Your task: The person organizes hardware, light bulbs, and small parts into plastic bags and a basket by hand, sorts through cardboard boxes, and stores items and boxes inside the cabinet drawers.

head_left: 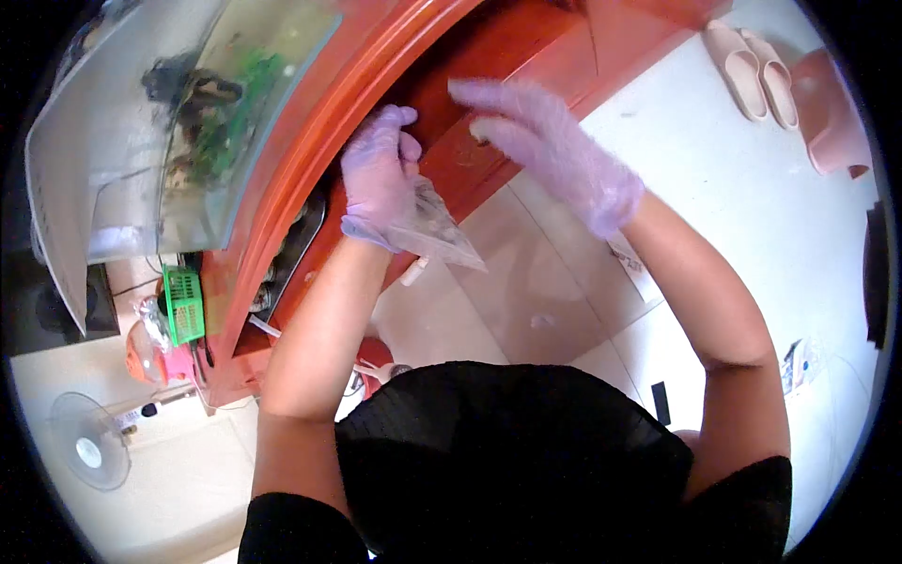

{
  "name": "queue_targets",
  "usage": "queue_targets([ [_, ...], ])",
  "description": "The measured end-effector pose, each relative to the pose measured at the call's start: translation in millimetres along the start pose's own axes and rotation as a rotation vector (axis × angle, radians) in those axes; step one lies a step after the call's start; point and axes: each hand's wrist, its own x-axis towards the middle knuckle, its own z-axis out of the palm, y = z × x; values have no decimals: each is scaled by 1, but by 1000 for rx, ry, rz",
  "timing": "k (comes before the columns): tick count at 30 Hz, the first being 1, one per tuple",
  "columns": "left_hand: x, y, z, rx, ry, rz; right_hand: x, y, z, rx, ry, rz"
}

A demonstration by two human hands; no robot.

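Observation:
My left hand [376, 179], in a thin purple glove, is closed round a clear plastic bag [437, 227] that hangs from its lower side over the edge of a red wooden cabinet [287, 188]. Higher up and to the right, my right hand [545, 150] wears the same kind of glove. Its fingers are stretched out over the red wood, slightly blurred by motion, with nothing gripped between them. The two hands are apart.
A glass fish tank [211, 122] with green plants stands at upper left. Below it are a green basket [183, 305] and a fan [89, 451]. Pale slippers [742, 75] and a pink stool [832, 122] are at upper right. A dark strip [660, 404] lies on the tiles.

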Motion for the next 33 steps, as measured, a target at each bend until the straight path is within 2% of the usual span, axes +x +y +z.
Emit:
queue_targets([
  [3,-20,3,-7,-10,-119,28,-35,10,22,62,-148,18],
  [4,-30,5,-7,-45,-177,-19,-44,12,30,78,-192,22],
  [6,-45,9,-7,-84,-249,-62,-51,4,47,894,-208,856],
  [8,-59,13,-9,-117,-401,11,-57,-18,54,962,-186,864],
  [11,-78,11,-9,-152,-455,24,-63,-29,61,1095,-336,698],
  [14,-82,4,-15,-174,-512,31,-66,-33,65,1090,-304,620],
  [15,-80,-4,-17,-255,-498,-3,-69,-36,65,1081,-302,618],
  [17,-81,-7,-18,-342,-484,-32,-70,-58,63,1005,-132,616],
  [19,-84,-8,-19,-448,-512,-117,-72,-48,60,964,-165,620],
  [21,-81,-22,-21,-487,-574,-88,-74,-37,56,925,-198,622],
  [22,-80,-23,-21,-523,-635,-60,-73,-36,53,910,-154,695],
  [23,-82,-24,-21,-524,-636,-55,-73,-34,51,894,-109,766],
  [25,-88,-27,-19,-580,-588,-203,-70,-19,50,906,-85,721],
  [28,-92,-30,-11,-712,-514,-219,-69,-12,47,925,-29,660],
  [33,-87,-41,-7,-626,-490,-226,-63,5,51,887,87,634],
])
